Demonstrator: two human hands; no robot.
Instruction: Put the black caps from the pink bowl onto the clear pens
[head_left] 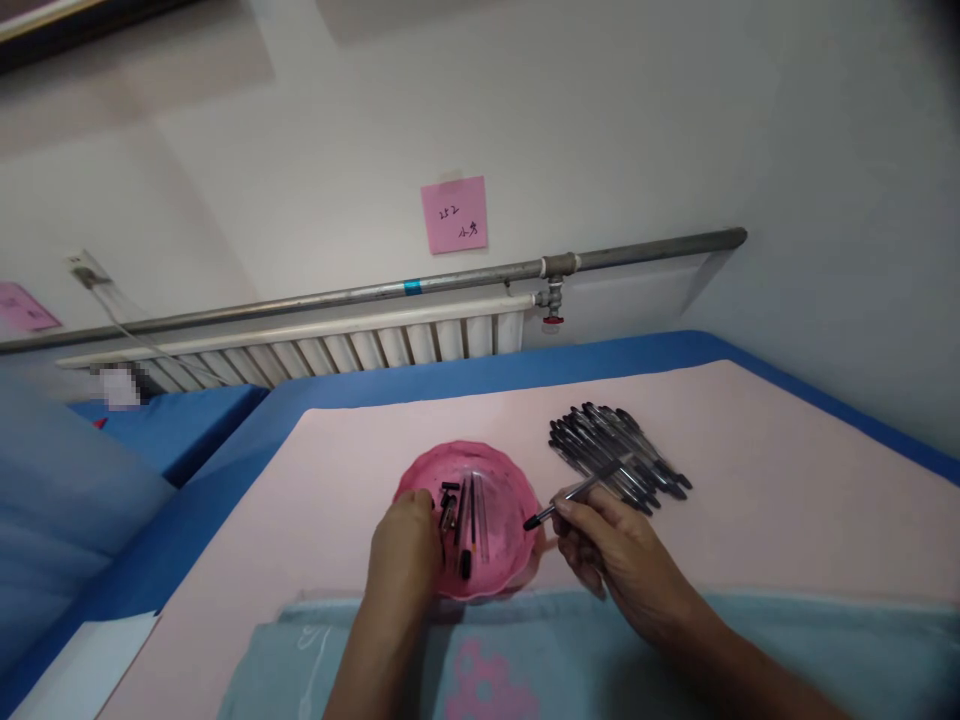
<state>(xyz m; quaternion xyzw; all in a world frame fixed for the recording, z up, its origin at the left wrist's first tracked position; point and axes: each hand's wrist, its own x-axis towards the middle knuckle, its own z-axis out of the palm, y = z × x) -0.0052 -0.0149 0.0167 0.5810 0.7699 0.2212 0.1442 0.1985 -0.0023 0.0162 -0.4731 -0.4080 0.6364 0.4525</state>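
A pink scalloped plate (pixel 510 560) sits on the pink table sheet, with several pen parts (pixel 471 520) lying in it: clear barrels, a thin refill and small black caps. My left hand (pixel 409 545) is over the plate's left side, fingers bent inward beside the small black parts; its fingertips are mostly hidden. To the right of the plate, my right hand (pixel 615 550) pinches a pen (pixel 574 493) with a clear barrel, its black end pointing left toward the plate. Just beyond that hand lies a pile of similar black-capped pens (pixel 607 445).
A light-blue patterned cloth (pixel 570 650) covers the near edge. The pink sheet (pixel 795 470) lies on a blue surface (pixel 645 350) against the wall. Behind are a white radiator (pixel 367 348), a metal pipe (pixel 337 295) and a pink note (pixel 455 215). White paper (pixel 97 660) lies at lower left.
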